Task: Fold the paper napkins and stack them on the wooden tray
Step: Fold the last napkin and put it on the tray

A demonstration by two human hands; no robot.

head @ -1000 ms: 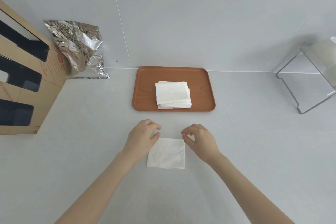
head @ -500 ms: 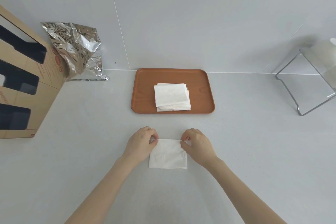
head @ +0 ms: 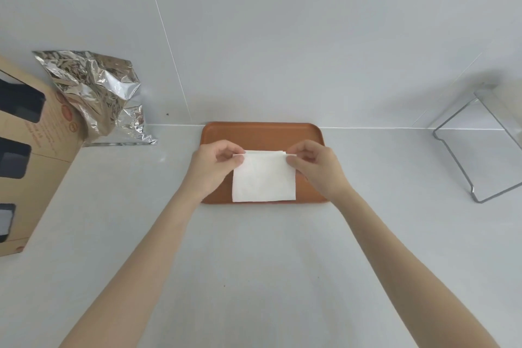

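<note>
A folded white paper napkin (head: pixel 264 178) hangs over the wooden tray (head: pixel 262 133), pinched at its two far corners. My left hand (head: pixel 211 167) grips the left corner and my right hand (head: pixel 316 168) grips the right corner. The held napkin hides the stack of folded napkins on the tray. The orange-brown tray lies against the back wall at the middle of the grey counter.
A crumpled silver foil bag (head: pixel 96 96) leans against the wall at the left. A brown cardboard box (head: pixel 31 155) with dark cut-outs stands at the far left. A clear acrylic stand (head: pixel 477 147) sits at the right.
Both hands have lifted the folded napkin off the counter and carried it away from me, so it now hangs over the tray and covers the stack.
</note>
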